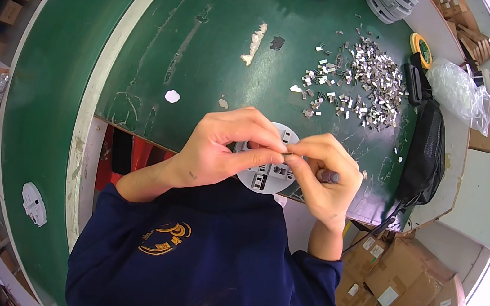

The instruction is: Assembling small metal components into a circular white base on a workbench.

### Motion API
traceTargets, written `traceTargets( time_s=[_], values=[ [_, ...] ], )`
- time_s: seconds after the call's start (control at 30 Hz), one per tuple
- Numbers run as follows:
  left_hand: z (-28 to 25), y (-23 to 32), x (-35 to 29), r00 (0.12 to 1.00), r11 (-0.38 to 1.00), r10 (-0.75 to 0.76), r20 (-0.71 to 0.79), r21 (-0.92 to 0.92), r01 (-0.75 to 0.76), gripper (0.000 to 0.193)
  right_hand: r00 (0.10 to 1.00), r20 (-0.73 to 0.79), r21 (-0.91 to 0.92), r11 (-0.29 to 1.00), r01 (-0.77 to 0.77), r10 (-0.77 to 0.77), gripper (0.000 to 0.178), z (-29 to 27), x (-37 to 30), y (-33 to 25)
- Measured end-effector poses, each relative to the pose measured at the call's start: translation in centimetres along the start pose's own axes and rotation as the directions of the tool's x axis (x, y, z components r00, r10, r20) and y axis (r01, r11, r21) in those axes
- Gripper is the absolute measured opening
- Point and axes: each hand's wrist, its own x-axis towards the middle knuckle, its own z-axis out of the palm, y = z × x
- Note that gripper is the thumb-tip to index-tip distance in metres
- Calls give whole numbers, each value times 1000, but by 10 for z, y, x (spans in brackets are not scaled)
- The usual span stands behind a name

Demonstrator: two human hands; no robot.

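Observation:
My left hand [218, 146] and my right hand [329, 180] meet at the fingertips, each in a pinch between thumb and forefinger. Whatever lies between the tips is tiny and mostly covered; I cannot make it out. The curled fingers of my right hand also hold a tool with a dark brown handle [330, 176]; its other end is hidden. Just under both hands is a round grey plastic base [281, 186] with dark slots and small metal fittings, partly covered by my fingers, at the table's front edge.
Small metal clips [374, 77] lie heaped at the right of the green table [207, 66]. Beyond stand stacked grey plastic parts [391, 3]. A yellow tape roll [421, 50], a black bag [425, 156] and a clear plastic bag [460, 89] line the right edge. Cardboard boxes [409, 276] sit below.

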Motion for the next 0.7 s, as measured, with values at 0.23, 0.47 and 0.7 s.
traceTargets(
  time_s=[0.23,0.47,0.7],
  values=[
    [6,3,-10,993,871,42,107,483,-88,18,1000,-22,-190,982,-12,8,16,-8,-26,7],
    [12,-7,-16,996,858,55,72,507,-84,14,986,-80,-425,900,98,-145,19,13,-38,19],
    [14,-10,-16,996,855,85,41,511,-94,17,979,-90,-460,879,124,-186,21,18,-37,20]
  ],
)
